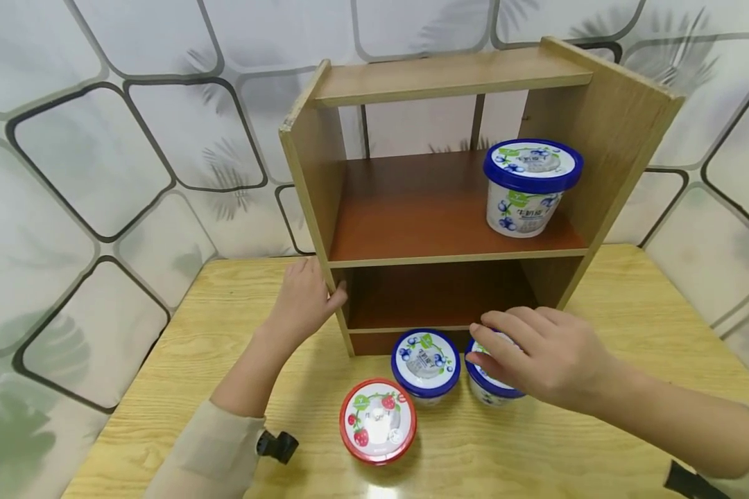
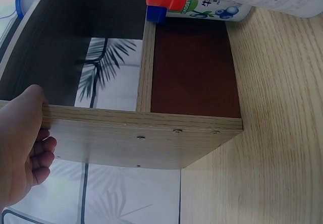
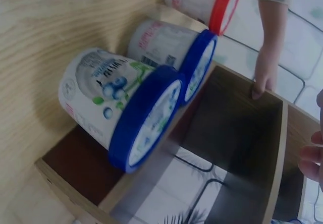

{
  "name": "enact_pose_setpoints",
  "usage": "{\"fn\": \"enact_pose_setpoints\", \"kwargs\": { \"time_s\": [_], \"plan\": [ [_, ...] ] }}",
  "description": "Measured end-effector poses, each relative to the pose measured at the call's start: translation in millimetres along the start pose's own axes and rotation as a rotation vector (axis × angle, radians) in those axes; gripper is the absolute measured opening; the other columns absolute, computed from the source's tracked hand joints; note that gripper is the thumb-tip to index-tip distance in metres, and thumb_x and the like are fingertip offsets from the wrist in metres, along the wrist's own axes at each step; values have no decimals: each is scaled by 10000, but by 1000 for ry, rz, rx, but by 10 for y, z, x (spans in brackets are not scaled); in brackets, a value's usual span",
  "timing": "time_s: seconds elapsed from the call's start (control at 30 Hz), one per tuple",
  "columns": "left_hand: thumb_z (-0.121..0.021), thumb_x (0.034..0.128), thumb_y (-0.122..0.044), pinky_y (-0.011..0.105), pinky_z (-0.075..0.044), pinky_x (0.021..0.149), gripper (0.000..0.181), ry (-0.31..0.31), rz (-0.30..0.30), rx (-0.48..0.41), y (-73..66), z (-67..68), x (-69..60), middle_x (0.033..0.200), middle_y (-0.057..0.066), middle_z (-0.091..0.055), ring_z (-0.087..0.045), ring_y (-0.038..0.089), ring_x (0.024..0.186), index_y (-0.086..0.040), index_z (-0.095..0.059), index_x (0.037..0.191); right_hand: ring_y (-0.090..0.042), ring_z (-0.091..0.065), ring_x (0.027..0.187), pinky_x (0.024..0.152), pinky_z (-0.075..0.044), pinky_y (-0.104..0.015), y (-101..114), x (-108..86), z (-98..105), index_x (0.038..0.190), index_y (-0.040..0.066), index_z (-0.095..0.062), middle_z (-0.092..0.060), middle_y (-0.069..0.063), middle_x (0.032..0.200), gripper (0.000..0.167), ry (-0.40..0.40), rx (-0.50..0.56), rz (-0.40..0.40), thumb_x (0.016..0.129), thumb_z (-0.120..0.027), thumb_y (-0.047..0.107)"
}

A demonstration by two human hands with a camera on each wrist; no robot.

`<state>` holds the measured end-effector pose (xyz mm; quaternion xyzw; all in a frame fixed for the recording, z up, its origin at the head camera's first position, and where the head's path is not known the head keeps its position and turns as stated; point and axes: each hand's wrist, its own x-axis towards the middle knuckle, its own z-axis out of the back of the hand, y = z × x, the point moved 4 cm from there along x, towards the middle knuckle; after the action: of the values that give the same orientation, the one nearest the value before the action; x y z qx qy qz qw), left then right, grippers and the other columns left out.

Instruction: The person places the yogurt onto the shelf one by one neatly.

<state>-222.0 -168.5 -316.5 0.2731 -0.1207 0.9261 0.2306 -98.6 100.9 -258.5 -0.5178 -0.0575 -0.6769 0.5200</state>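
A small wooden shelf [image 1: 412,208] stands on the table. My left hand [image 1: 301,298] grips its left side panel, thumb on the inner face and fingers outside, as the left wrist view also shows. Over the right blue-lidded tub [image 1: 494,398] hovers my right hand [image 1: 546,353], fingers loosely bent and holding nothing; in the right wrist view its fingers [image 3: 312,163] are apart from that tub. Left of it is a second blue-lidded tub [image 1: 426,364] with blueberries on its lid. A red-lidded strawberry tub [image 1: 377,421] sits nearer to me.
Another blue-lidded tub [image 1: 530,187] stands upright at the right end of the shelf's middle board. The wooden table [image 1: 225,333] meets a patterned wall covering [image 1: 162,138] behind and at both sides.
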Motion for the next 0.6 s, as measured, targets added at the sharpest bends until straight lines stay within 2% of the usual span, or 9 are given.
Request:
{"fn": "enact_pose_setpoints", "kwargs": {
  "time_s": [0.23, 0.4, 0.6],
  "plan": [
    [-572, 833, -219, 455, -407, 763, 252, 28, 18, -24, -1, 7, 10, 765, 128, -521, -504, 334, 796, 8, -500, 915, -192, -617, 560, 457, -482, -299, 121, 27, -33, 838, 35, -677, -688, -81, 731, 319, 48, 18, 71, 966, -477, 248],
    [-571, 838, -219, 445, -403, 763, 247, 40, 26, -14, 2, 10, 4, 775, 133, -522, -502, 332, 810, 6, -502, 911, -190, -610, 564, 470, -485, -306, 188, 54, -72, 841, 52, -661, -679, -67, 716, 279, 30, 13, 120, 962, -481, 228],
    [-574, 828, -228, 440, -402, 737, 249, 18, 3, 8, 8, 5, -3, 746, 122, -506, -497, 326, 776, 3, -495, 877, -160, -596, 549, 467, -479, -271, 272, 64, -143, 826, 78, -669, -683, -43, 717, 289, 16, 25, 151, 967, -486, 251]
  ]
}}
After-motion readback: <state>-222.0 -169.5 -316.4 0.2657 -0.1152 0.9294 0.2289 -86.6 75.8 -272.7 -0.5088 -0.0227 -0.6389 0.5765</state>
